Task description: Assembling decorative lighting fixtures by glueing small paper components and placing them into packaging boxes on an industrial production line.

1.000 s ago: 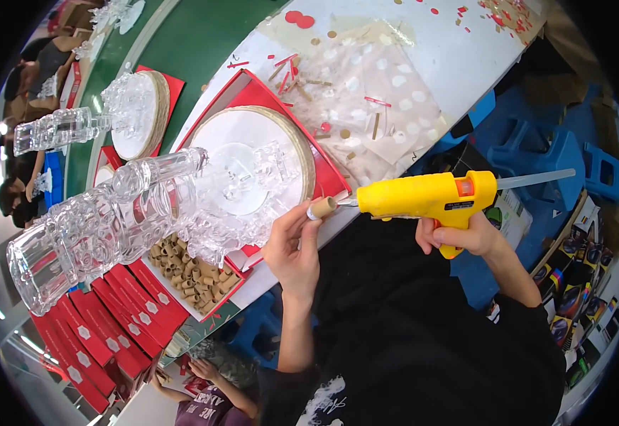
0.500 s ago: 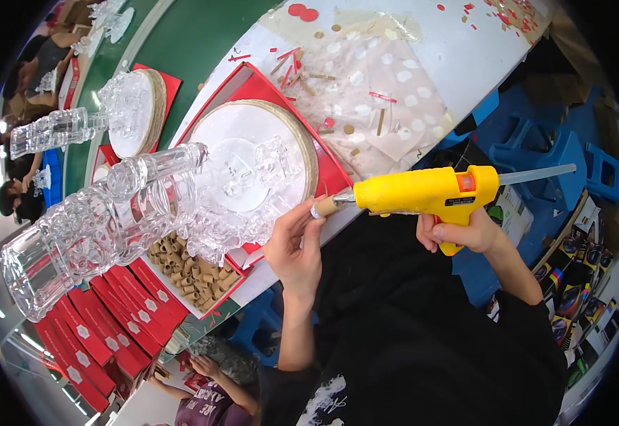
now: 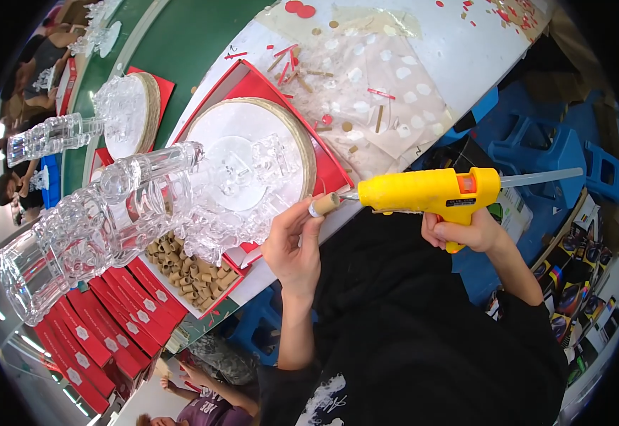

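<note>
We stand at the near edge of the white bench (image 3: 458, 57), which slants across our view. On it, left of our hands, rises a tall stack of clear pieces (image 3: 103, 220). It partly hides an open red box (image 3: 258, 85), one corner of which sits close to the near edge, and the round white board (image 3: 214, 128) inside.

Our yellow glue gun (image 3: 419, 191) lies almost level just off that near edge, nozzle pointing left and a translucent glue stick (image 3: 544, 176) jutting from its back. Our right hand (image 3: 462, 231) is closed round the handle, fingers curled, with the forearm angling up from the lower right.

Our left hand (image 3: 294, 245) is raised beside the box's near corner, its forearm nearly straight up from the lower edge. Thumb and forefinger are pinched together, leaving only the width of the cardboard tube (image 3: 326, 204) between them; the remaining fingers bend in behind. The tube tilts up to the right at the bench's near edge, its free end right by the nozzle; we cannot tell whether they touch.

Nearer the bench's left end lie many similar small tubes (image 3: 192, 277).
</note>
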A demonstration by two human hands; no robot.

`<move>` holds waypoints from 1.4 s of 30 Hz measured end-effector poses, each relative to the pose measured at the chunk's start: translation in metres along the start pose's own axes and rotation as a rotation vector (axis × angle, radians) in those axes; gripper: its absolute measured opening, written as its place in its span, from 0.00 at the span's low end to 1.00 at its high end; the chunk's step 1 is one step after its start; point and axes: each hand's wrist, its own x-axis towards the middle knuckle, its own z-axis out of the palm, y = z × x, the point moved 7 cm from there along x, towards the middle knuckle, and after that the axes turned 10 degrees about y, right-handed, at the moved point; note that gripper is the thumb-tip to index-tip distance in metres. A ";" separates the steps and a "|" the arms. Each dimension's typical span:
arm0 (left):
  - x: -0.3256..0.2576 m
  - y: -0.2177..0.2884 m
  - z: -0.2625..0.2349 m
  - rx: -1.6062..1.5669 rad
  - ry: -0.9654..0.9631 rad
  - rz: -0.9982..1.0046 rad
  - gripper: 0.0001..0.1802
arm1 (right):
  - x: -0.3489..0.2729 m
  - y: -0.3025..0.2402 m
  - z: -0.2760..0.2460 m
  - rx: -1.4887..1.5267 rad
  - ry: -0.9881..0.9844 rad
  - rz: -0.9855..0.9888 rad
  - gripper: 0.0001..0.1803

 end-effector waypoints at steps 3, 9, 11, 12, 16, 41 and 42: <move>0.000 -0.001 0.000 -0.002 -0.001 0.007 0.11 | -0.002 0.001 0.000 -0.026 -0.023 0.007 0.05; -0.001 -0.002 0.000 0.009 0.002 0.005 0.11 | -0.004 -0.004 0.006 0.013 -0.045 0.026 0.04; -0.001 -0.002 -0.001 -0.022 0.017 -0.022 0.12 | -0.002 -0.006 0.006 0.024 0.007 -0.010 0.05; 0.000 -0.003 -0.002 -0.052 0.031 -0.050 0.14 | -0.001 -0.005 0.006 0.023 0.006 -0.011 0.05; 0.000 -0.001 0.000 0.002 0.013 -0.010 0.11 | 0.000 -0.006 0.007 0.014 -0.011 -0.034 0.07; 0.004 0.020 0.002 0.051 -0.015 -0.002 0.11 | 0.009 -0.036 -0.023 -0.260 0.209 -0.244 0.11; 0.004 0.022 0.005 0.162 -0.069 -0.003 0.11 | 0.019 -0.042 -0.028 -0.225 0.225 -0.302 0.12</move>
